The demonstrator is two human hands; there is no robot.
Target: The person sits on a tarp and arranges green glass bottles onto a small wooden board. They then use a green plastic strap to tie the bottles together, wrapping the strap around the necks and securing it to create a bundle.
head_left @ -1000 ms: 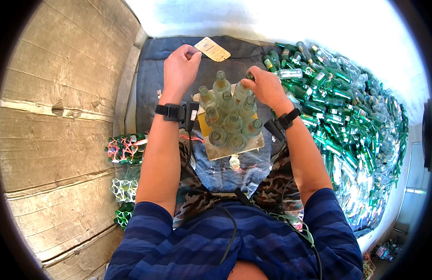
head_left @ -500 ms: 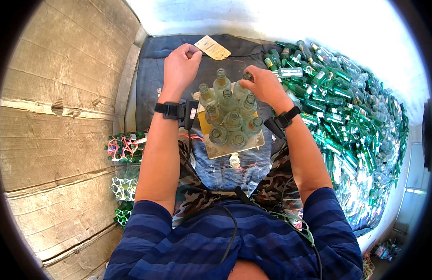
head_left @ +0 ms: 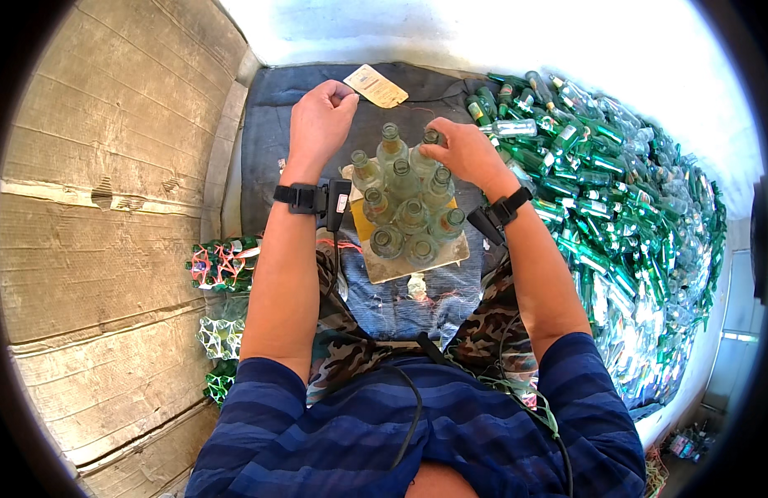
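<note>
A tight cluster of clear glass bottles (head_left: 402,184) stands upright on a small worn board (head_left: 396,270) in front of me. My right hand (head_left: 465,151) is closed round the neck of a bottle (head_left: 424,163) at the far right of the cluster. My left hand (head_left: 324,114) is raised beyond the far left bottles, fingers pinched together; whatever they hold is hidden. Just past its fingertips lies a pale yellow card (head_left: 375,86) with a thin reddish string (head_left: 421,108) near it.
A large heap of green and clear bottles (head_left: 599,183) rises on the right against a white wall (head_left: 483,33). Cardboard (head_left: 110,249) lines the left side. Bottle bundles tied with red string (head_left: 222,264) and white string (head_left: 220,336) stand beside my left arm. Dark cloth (head_left: 272,116) covers the floor.
My right hand and the bottle it grips have shifted slightly to the left, and the other bottles have edged left too. The left hand stays almost in place, still pinched.
</note>
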